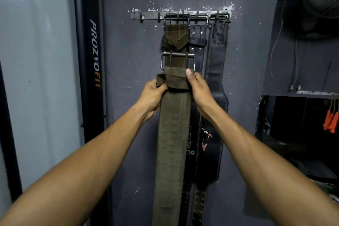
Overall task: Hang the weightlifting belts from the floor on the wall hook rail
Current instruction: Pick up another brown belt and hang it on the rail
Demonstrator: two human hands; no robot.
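Olive belt (172, 134) below the rail (146, 15), not yet hooked.
Your left hand (152, 95) and right hand (199, 90) clamp its top; miss a hook and the buckle (177, 60) may drop.

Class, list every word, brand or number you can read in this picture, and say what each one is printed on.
"PROZVOFIT": reads down the black upright post left of the wall.
Pale lettering on the middle black belt: partly hidden, unreadable.
Red-and-white logo on the right black belt: too blurred to read.
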